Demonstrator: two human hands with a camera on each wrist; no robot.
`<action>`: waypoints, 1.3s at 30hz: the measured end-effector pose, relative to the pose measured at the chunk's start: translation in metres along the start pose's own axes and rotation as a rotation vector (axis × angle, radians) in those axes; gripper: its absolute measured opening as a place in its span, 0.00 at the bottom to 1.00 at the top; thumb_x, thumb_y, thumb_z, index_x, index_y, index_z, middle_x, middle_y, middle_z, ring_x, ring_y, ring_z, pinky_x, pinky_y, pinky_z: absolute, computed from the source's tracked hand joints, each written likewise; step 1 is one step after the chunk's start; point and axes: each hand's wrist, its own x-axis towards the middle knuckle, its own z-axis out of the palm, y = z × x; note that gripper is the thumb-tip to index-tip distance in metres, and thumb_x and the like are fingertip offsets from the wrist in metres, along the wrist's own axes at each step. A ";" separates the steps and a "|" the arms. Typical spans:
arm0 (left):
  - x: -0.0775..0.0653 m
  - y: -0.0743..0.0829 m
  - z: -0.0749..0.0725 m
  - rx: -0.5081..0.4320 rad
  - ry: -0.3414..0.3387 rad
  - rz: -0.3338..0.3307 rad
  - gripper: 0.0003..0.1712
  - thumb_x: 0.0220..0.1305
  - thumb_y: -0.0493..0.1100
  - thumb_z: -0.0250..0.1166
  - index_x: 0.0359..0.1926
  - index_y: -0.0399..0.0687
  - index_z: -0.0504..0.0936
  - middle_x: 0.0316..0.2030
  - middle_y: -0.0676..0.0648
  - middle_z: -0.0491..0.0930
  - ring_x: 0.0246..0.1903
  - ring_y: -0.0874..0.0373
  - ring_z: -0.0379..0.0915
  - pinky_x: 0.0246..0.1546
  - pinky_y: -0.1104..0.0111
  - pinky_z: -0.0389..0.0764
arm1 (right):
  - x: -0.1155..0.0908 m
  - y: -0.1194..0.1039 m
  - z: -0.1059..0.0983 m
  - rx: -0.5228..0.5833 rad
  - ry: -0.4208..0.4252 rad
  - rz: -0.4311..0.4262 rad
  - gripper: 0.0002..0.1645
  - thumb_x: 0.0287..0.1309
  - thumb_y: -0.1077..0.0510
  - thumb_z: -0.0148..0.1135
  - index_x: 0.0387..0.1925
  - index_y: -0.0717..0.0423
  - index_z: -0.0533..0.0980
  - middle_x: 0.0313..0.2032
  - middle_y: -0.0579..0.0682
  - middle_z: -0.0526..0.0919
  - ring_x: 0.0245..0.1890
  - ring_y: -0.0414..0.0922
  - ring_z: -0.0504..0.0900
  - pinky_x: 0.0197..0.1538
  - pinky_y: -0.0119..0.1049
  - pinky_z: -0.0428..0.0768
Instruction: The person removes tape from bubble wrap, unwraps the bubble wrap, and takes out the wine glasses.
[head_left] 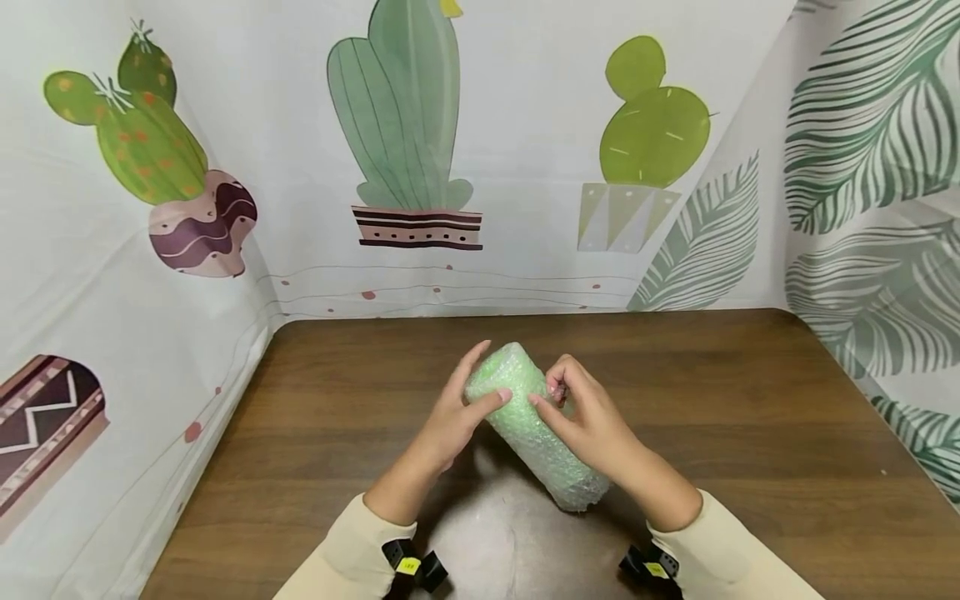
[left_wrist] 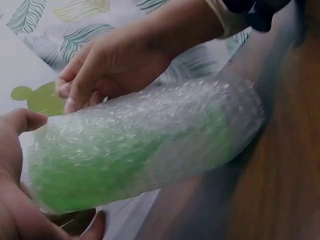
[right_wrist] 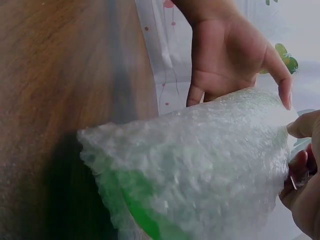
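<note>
A bubble-wrapped package (head_left: pixel 553 446) lies slantwise over the middle of the table (head_left: pixel 300 467), its far end up to the left and its near end down to the right; green shows through the clear wrap. Whether the near end touches the table cannot be told.

The left hand (head_left: pixel 452 418) grips the far end from the left, spread wide, with the thumb laid on the upper side and the index finger reaching along the far left edge; the remaining fingers go round behind and are partly hidden.

The right hand (head_left: pixel 595 419) is on the package's right side, its fingers bent in close to the thumb, pinching a small shiny bit of clear film (right_wrist: pixel 300 179) at the wrap's edge.

No lettering can be read on the wrap. Black wrist devices sit at both cuffs, each bearing a yellow label, left (head_left: pixel 408 567) and right (head_left: pixel 656 570), whose dark marks are too small to read.
</note>
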 end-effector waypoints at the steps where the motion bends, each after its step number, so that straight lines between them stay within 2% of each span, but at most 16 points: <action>1: 0.001 0.001 -0.002 0.056 -0.006 0.002 0.45 0.64 0.49 0.66 0.77 0.75 0.55 0.71 0.42 0.60 0.62 0.48 0.69 0.63 0.51 0.73 | 0.000 0.001 0.000 -0.005 -0.002 -0.002 0.19 0.56 0.72 0.68 0.33 0.56 0.65 0.31 0.45 0.66 0.34 0.37 0.68 0.36 0.30 0.71; 5: 0.004 0.009 -0.009 0.297 -0.036 0.005 0.45 0.64 0.56 0.66 0.76 0.81 0.53 0.73 0.45 0.60 0.68 0.46 0.64 0.67 0.44 0.67 | -0.002 0.002 0.002 -0.036 -0.021 -0.014 0.20 0.56 0.71 0.69 0.32 0.55 0.64 0.31 0.44 0.66 0.34 0.35 0.68 0.36 0.32 0.72; 8: 0.006 0.017 -0.012 0.432 -0.050 -0.032 0.47 0.62 0.64 0.66 0.77 0.81 0.52 0.73 0.45 0.61 0.68 0.46 0.65 0.66 0.43 0.68 | -0.004 0.001 0.003 -0.050 -0.045 -0.028 0.21 0.56 0.71 0.70 0.32 0.54 0.64 0.31 0.43 0.65 0.34 0.34 0.67 0.36 0.32 0.72; 11: 0.008 0.022 -0.011 0.528 -0.050 -0.073 0.48 0.60 0.71 0.64 0.77 0.78 0.53 0.71 0.44 0.63 0.64 0.46 0.68 0.63 0.45 0.71 | -0.005 0.001 0.005 -0.051 -0.065 -0.046 0.21 0.56 0.70 0.70 0.31 0.54 0.63 0.31 0.42 0.64 0.34 0.34 0.67 0.35 0.33 0.72; 14: 0.010 0.024 -0.011 0.589 -0.048 -0.096 0.47 0.60 0.73 0.62 0.77 0.75 0.56 0.66 0.43 0.65 0.57 0.47 0.72 0.57 0.49 0.75 | -0.005 0.002 0.007 -0.051 -0.074 -0.065 0.21 0.57 0.70 0.69 0.32 0.54 0.64 0.31 0.43 0.64 0.34 0.34 0.66 0.35 0.32 0.72; 17: 0.010 0.024 -0.010 0.621 -0.039 -0.115 0.45 0.61 0.73 0.61 0.76 0.71 0.60 0.65 0.43 0.66 0.54 0.47 0.73 0.55 0.52 0.76 | -0.005 0.003 0.009 -0.053 -0.083 -0.080 0.21 0.56 0.69 0.70 0.31 0.53 0.64 0.30 0.43 0.64 0.34 0.34 0.66 0.34 0.33 0.72; 22: 0.011 0.023 -0.009 0.622 -0.018 -0.095 0.42 0.61 0.69 0.62 0.72 0.61 0.67 0.69 0.44 0.67 0.63 0.46 0.70 0.62 0.47 0.73 | -0.006 0.000 0.010 -0.066 -0.109 -0.074 0.21 0.56 0.68 0.71 0.31 0.53 0.64 0.31 0.42 0.64 0.34 0.34 0.66 0.33 0.36 0.73; 24: 0.011 0.023 -0.008 0.616 -0.011 -0.077 0.40 0.61 0.67 0.63 0.71 0.58 0.68 0.68 0.44 0.69 0.64 0.46 0.69 0.63 0.46 0.72 | -0.006 0.000 0.011 -0.070 -0.111 -0.076 0.21 0.56 0.68 0.71 0.31 0.53 0.64 0.31 0.42 0.64 0.33 0.34 0.66 0.33 0.35 0.72; 30: 0.014 0.023 -0.006 0.598 0.017 -0.026 0.37 0.61 0.64 0.64 0.67 0.56 0.72 0.65 0.46 0.73 0.63 0.48 0.70 0.63 0.48 0.72 | -0.005 0.001 0.011 -0.070 -0.099 -0.108 0.22 0.54 0.70 0.71 0.29 0.53 0.63 0.30 0.42 0.64 0.32 0.33 0.65 0.33 0.27 0.68; 39: 0.015 0.023 -0.006 0.584 0.052 0.001 0.37 0.61 0.63 0.65 0.66 0.52 0.74 0.62 0.47 0.76 0.61 0.49 0.72 0.61 0.49 0.74 | -0.007 0.002 0.014 -0.052 -0.110 -0.128 0.22 0.55 0.69 0.69 0.27 0.52 0.63 0.28 0.42 0.64 0.31 0.33 0.64 0.32 0.30 0.69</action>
